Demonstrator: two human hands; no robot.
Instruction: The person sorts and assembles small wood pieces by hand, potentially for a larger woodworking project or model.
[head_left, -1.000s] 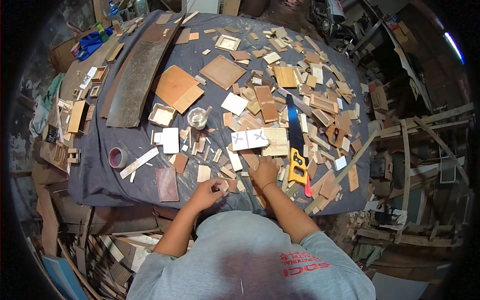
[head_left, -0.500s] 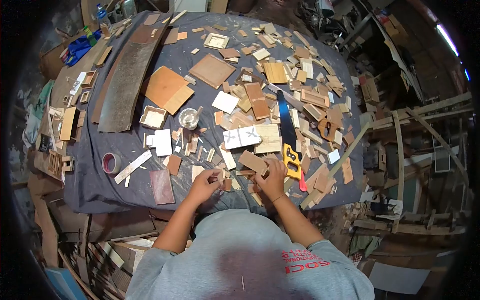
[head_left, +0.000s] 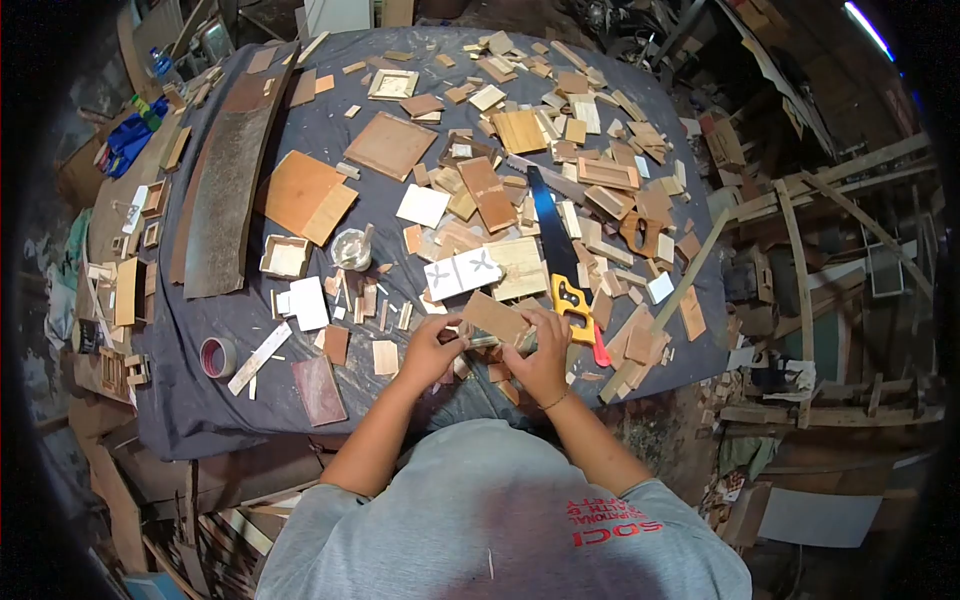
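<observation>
A small brown wooden panel (head_left: 496, 316) is held up in front of my body, tilted, with pale edges or strips showing under it. My right hand (head_left: 541, 354) grips its right end, thumb below and fingers on top. My left hand (head_left: 430, 350) is closed at its left end, fingertips pinching near the lower edge; exactly what lies between them is hard to make out. Just beyond is a white board with X marks (head_left: 461, 274). To the right of my right hand lies a handsaw with a yellow handle (head_left: 572, 298).
Wood offcuts (head_left: 600, 200) cover the right side of the cloth-covered table (head_left: 400, 90). On the left are a tape roll (head_left: 217, 357), a cup of white paste (head_left: 351, 249), a small open box (head_left: 285, 256) and a long curved sheet (head_left: 225, 200). A wooden-handled saw (head_left: 640, 234) lies among the offcuts.
My left hand has moved right and up to the panel, and the two hands are closer together. The panel has shifted slightly left in view. The camera view has also shifted.
</observation>
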